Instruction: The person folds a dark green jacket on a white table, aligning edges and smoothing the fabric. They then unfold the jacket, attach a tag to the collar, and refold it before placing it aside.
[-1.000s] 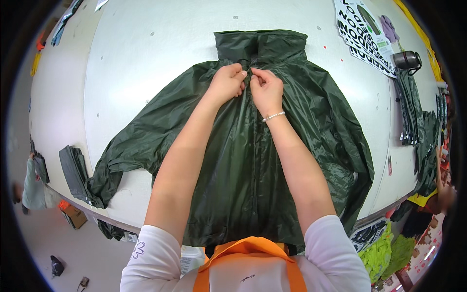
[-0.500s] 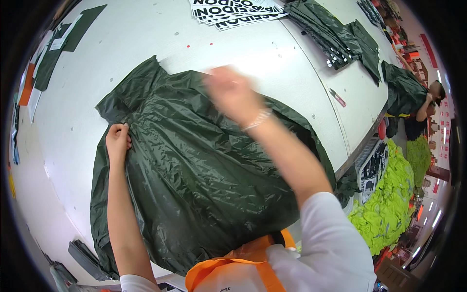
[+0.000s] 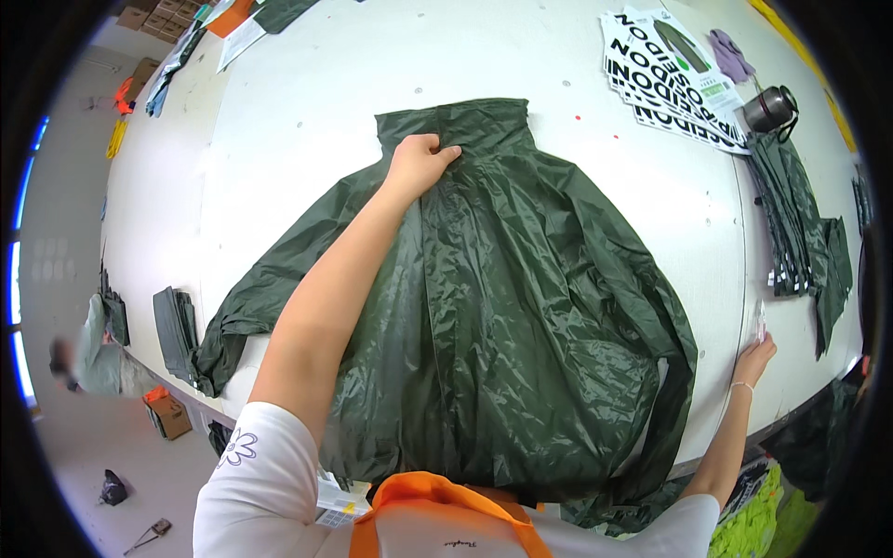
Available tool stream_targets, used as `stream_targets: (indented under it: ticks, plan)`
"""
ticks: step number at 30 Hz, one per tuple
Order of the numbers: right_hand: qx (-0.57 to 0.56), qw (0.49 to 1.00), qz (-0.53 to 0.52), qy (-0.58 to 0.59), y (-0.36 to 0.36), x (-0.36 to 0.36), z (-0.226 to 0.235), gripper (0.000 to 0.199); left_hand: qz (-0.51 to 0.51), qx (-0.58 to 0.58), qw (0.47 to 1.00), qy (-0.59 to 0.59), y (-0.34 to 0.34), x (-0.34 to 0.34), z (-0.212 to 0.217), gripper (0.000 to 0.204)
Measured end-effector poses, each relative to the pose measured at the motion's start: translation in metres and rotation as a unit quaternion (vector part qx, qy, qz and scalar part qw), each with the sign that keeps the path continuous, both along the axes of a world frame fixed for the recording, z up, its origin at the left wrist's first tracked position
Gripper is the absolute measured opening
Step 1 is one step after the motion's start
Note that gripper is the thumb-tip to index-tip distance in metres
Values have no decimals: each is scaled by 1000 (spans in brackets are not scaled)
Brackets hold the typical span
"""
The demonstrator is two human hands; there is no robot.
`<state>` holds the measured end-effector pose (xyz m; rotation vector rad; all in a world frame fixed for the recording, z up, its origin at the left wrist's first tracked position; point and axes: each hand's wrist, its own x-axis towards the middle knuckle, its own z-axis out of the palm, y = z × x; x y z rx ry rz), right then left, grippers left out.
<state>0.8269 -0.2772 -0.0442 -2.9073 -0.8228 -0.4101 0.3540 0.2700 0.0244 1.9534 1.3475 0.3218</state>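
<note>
A dark green rain jacket lies spread on the white table, its collar flat and pointing away from me. My left hand is closed on the jacket's front, just below the collar, with the fingers curled into the fabric and the thumb on top. Far out to the right, my right hand has its fingers together at the lower end of small thread snips with a pinkish handle. Their shape is partly blurred. The jacket's sleeves fall to both sides, and its hem reaches my orange apron.
Printed sheets lie at the far right beside a metal flask and a purple cloth. Folded dark green pieces are stacked at the right. A dark folded bundle sits at the table's left edge.
My right hand has swung from above the jacket out to the snips at the right. My left hand still grips near the collar. The jacket now lies straighter and the view has turned.
</note>
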Motion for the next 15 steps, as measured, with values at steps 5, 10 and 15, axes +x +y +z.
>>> stream_targets:
  ticks: [5,10,15]
  plan:
    - [286,927,149,191,175,-73,50,24,24,-143,978,-149,18,-14,10,23]
    - [298,832,285,371,335,-219,117,25,5,0,994,-113,20,-7,15,27]
    - [179,836,486,180,404,-295,127,22,-75,167,982,-45,6,-8,47,27]
